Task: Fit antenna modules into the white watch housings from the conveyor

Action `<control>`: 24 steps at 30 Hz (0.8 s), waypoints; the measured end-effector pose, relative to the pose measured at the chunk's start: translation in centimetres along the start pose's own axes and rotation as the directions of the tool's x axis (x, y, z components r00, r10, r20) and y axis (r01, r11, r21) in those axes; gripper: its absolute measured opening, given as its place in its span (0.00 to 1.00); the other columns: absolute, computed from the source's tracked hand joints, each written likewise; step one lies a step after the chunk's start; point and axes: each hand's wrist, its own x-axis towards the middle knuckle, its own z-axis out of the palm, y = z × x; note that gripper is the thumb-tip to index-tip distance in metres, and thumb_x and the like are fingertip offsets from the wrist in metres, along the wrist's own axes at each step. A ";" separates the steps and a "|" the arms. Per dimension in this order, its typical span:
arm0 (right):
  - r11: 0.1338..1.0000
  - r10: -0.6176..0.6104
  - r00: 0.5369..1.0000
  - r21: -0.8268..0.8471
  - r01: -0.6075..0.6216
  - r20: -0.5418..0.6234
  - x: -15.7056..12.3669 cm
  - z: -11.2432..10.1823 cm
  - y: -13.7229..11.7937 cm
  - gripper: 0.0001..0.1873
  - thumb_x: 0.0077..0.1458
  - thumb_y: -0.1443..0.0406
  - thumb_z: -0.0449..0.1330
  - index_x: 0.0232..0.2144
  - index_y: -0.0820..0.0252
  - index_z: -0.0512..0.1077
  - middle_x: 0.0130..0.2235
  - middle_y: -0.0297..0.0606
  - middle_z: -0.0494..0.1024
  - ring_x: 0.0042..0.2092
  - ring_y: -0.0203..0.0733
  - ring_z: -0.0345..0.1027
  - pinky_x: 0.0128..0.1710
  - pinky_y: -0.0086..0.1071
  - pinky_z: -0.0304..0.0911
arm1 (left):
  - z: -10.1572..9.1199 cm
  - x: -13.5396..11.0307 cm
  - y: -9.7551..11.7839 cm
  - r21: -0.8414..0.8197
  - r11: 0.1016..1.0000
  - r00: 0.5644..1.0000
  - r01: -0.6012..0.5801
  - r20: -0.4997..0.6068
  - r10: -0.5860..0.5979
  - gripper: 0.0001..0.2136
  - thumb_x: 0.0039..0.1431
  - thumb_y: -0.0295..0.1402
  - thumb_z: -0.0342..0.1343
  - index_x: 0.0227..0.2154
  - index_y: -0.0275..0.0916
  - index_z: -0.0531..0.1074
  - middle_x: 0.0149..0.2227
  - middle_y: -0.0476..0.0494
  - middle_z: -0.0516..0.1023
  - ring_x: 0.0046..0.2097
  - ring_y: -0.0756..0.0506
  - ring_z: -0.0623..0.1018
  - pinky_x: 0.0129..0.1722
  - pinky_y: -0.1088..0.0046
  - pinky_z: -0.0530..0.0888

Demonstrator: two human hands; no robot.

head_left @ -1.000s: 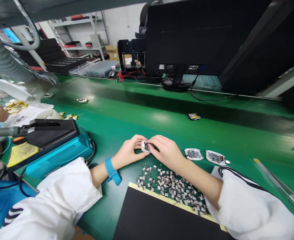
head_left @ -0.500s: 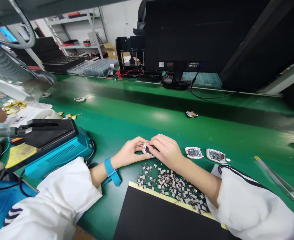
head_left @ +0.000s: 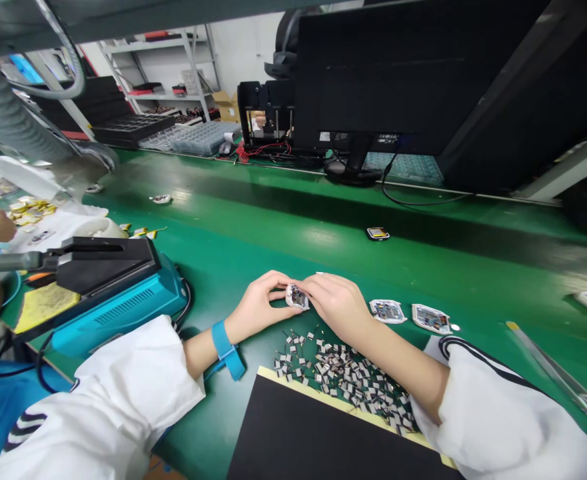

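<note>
Between the fingers [head_left: 275, 285] of left hand [head_left: 256, 308] and right hand [head_left: 336, 305], a small white electronic module [head_left: 297, 297], gripped from both sides; loose tiny components [head_left: 338, 373] just below.

The left hand [head_left: 256, 303] and right hand [head_left: 336, 303] pinch close together.

An electronics workshop, with a green antistatic workbench [head_left: 293, 220] and parts trays [head_left: 190, 138].
</note>
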 end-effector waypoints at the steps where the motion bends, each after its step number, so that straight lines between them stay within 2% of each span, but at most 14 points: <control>1: 1.000 -0.001 1.000 -0.020 0.001 0.008 0.0 -0.1 -0.1 0.10 0.54 0.69 0.49 0.32 0.63 0.70 0.31 0.40 0.74 0.32 0.39 0.66 0.33 0.33 0.62 | 0.1 0.0 0.0 0.002 1.000 1.000 -0.002 -0.010 0.002 0.15 0.42 0.29 0.61 0.36 0.36 0.68 0.39 0.46 0.64 0.42 0.48 0.70 0.45 0.67 0.73; 4: 0.999 0.030 0.999 0.036 -0.030 -0.011 0.2 0.0 -0.2 0.09 0.54 0.68 0.50 0.29 0.63 0.70 0.30 0.39 0.73 0.32 0.38 0.64 0.33 0.32 0.61 | 0.1 0.0 0.0 -0.056 0.998 0.999 0.030 -0.030 -0.032 0.16 0.41 0.28 0.62 0.35 0.36 0.67 0.38 0.47 0.65 0.42 0.49 0.71 0.45 0.68 0.72; 7: 0.973 0.107 0.992 0.211 -0.092 -0.060 0.2 0.2 -0.2 0.07 0.53 0.68 0.51 0.29 0.62 0.69 0.30 0.38 0.73 0.33 0.36 0.64 0.33 0.30 0.61 | 0.1 0.1 0.2 -0.175 0.979 0.994 0.106 -0.008 -0.109 0.17 0.40 0.27 0.63 0.35 0.35 0.65 0.37 0.47 0.69 0.41 0.49 0.72 0.46 0.67 0.71; 13: 0.811 0.313 0.949 0.530 -0.246 -0.039 0.5 0.4 -0.2 0.04 0.50 0.68 0.56 0.27 0.60 0.71 0.27 0.35 0.70 0.29 0.33 0.62 0.27 0.27 0.60 | 0.1 0.1 0.8 -0.381 0.894 0.971 0.235 0.059 -0.230 0.19 0.36 0.24 0.64 0.34 0.34 0.66 0.36 0.47 0.72 0.39 0.48 0.74 0.46 0.67 0.70; 18: 0.723 0.429 0.903 0.611 -0.323 -0.030 0.5 0.7 -0.5 0.03 0.46 0.68 0.58 0.25 0.60 0.72 0.25 0.34 0.68 0.25 0.31 0.60 0.23 0.26 0.58 | 0.2 0.2 0.7 -0.419 0.872 0.966 0.251 0.059 -0.250 0.19 0.35 0.24 0.65 0.34 0.34 0.66 0.35 0.47 0.73 0.38 0.49 0.74 0.45 0.67 0.69; 24: 0.716 0.439 0.897 0.626 -0.309 -0.060 0.2 0.9 -0.8 0.03 0.46 0.69 0.58 0.22 0.62 0.71 0.23 0.33 0.67 0.25 0.30 0.58 0.23 0.26 0.57 | 0.1 0.1 0.4 -0.432 0.866 0.967 0.253 0.105 -0.230 0.20 0.36 0.22 0.64 0.34 0.35 0.64 0.35 0.47 0.73 0.40 0.49 0.74 0.44 0.69 0.69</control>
